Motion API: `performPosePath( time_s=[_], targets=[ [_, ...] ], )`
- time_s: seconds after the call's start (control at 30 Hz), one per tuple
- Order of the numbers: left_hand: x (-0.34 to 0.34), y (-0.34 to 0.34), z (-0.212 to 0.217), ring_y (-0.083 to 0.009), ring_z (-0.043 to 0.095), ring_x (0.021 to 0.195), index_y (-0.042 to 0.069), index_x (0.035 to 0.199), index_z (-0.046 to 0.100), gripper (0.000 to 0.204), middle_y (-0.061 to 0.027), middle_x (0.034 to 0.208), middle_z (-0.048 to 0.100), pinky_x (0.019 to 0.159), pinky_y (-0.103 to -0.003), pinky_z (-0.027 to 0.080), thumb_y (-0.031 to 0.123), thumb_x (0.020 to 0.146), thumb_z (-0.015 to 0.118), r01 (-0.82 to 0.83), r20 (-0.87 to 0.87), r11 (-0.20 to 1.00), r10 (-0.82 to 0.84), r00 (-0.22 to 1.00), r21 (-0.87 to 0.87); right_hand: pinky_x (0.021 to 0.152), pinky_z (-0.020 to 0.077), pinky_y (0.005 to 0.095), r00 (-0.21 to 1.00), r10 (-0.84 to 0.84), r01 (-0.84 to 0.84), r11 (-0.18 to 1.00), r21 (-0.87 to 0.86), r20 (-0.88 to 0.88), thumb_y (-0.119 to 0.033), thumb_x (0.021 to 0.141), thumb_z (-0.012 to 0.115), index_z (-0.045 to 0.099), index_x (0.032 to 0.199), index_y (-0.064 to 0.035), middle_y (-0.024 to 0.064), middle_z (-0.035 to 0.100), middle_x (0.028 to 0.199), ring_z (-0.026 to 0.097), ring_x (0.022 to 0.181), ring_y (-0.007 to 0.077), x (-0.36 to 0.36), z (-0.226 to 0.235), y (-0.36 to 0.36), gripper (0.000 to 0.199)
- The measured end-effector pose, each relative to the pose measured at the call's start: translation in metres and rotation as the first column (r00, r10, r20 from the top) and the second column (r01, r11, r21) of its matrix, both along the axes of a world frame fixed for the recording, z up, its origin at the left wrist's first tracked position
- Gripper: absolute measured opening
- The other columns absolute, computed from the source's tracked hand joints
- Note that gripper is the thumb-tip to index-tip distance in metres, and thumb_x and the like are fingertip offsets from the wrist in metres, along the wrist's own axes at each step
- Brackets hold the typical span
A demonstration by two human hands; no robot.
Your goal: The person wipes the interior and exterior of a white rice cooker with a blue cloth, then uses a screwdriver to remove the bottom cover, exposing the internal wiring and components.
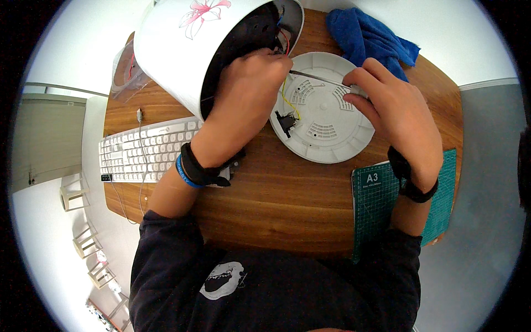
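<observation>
A white appliance housing (166,61) with a pink flower print lies tipped over at the upper left, its dark open end facing right. My left hand (251,83) reaches into that opening, fingers curled together near red and blue wires (284,37); what they grip is hidden. Between thumb and fingers my right hand (395,102) holds a screwdriver (321,78), its thin metal shaft pointing left toward my left hand. Beneath the shaft lies a round light-grey vented base cover (343,146). A black socket (286,123) sits at its left edge, with a yellow-green wire (289,102) running up from it.
A white keyboard (149,149) with a grey cable lies at the left, partly behind my left forearm. A clear plastic bag (124,72) is beside the housing. The blue cloth (365,36) lies at the far right, and a green cutting mat (373,205) lies under my right wrist.
</observation>
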State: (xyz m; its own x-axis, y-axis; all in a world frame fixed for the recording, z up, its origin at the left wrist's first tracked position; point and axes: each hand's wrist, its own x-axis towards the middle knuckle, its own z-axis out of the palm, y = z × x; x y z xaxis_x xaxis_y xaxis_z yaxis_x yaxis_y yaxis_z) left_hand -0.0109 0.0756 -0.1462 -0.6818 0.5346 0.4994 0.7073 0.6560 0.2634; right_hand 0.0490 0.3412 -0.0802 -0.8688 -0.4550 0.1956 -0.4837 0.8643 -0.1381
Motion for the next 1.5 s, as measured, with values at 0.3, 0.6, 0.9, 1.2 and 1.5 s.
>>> performPosePath(
  time_s=[0.3, 0.6, 0.9, 1.2, 1.5],
  targets=[
    [0.000, 0.001, 0.001, -0.0406, 0.079, 0.093, 0.007, 0.115, 0.081, 0.022, -0.0175, 0.108, 0.080, 0.080, -0.048, 0.065, 0.003, 0.098, 0.069, -0.022, 0.005, 0.999, 0.023, 1.000, -0.047, 0.080, 0.0589, 0.0528, 0.999, -0.033, 0.032, 0.999, -0.010, -0.034, -0.026, 0.102, 0.077, 0.066, 0.113, -0.0075, 0.0151, 0.069, 0.107, 0.073, 0.098, 0.0420, 0.001, -0.006, 0.001, 0.024],
    [0.001, 0.001, 0.001, -0.0410, 0.079, 0.095, 0.006, 0.117, 0.081, 0.023, -0.0186, 0.110, 0.080, 0.081, -0.048, 0.065, 0.003, 0.099, 0.067, -0.015, 0.000, 1.000, 0.015, 1.000, -0.026, 0.084, 0.0589, 0.0506, 1.000, -0.012, 0.013, 0.999, -0.053, 0.009, -0.023, 0.102, 0.077, 0.073, 0.120, -0.0018, 0.0162, 0.071, 0.108, 0.072, 0.100, 0.0409, 0.005, -0.007, 0.003, 0.028],
    [0.002, 0.001, 0.004, -0.0417, 0.079, 0.096, 0.005, 0.117, 0.081, 0.022, -0.0196, 0.111, 0.080, 0.082, -0.048, 0.065, 0.004, 0.100, 0.066, -0.015, 0.014, 0.999, 0.015, 1.000, -0.036, 0.075, 0.0580, 0.0445, 0.981, 0.069, -0.064, 0.997, 0.031, -0.181, -0.015, 0.095, 0.081, 0.076, 0.121, -0.0105, 0.0069, 0.065, 0.101, 0.070, 0.094, 0.0297, 0.006, 0.008, -0.005, 0.027],
    [0.002, 0.001, 0.003, -0.0405, 0.079, 0.098, 0.006, 0.116, 0.081, 0.021, -0.0189, 0.111, 0.080, 0.082, -0.048, 0.065, 0.003, 0.099, 0.069, -0.025, 0.004, 0.998, 0.026, 1.000, -0.057, 0.067, 0.0588, 0.0372, 0.927, 0.159, -0.133, 0.986, 0.097, -0.339, -0.010, 0.081, 0.087, 0.078, 0.109, -0.0149, -0.0004, 0.066, 0.100, 0.069, 0.091, 0.0214, 0.004, 0.018, -0.008, 0.030],
    [0.002, 0.002, 0.004, -0.0412, 0.079, 0.097, 0.006, 0.115, 0.081, 0.020, -0.0188, 0.110, 0.080, 0.082, -0.048, 0.065, 0.003, 0.099, 0.070, -0.029, 0.021, 0.998, 0.030, 0.999, -0.049, 0.072, 0.0603, 0.0402, 0.942, 0.113, -0.099, 0.993, 0.060, -0.316, -0.010, 0.083, 0.081, 0.072, 0.107, -0.0125, 0.0012, 0.066, 0.104, 0.069, 0.097, 0.0245, 0.002, 0.011, -0.005, 0.026]
  ],
)
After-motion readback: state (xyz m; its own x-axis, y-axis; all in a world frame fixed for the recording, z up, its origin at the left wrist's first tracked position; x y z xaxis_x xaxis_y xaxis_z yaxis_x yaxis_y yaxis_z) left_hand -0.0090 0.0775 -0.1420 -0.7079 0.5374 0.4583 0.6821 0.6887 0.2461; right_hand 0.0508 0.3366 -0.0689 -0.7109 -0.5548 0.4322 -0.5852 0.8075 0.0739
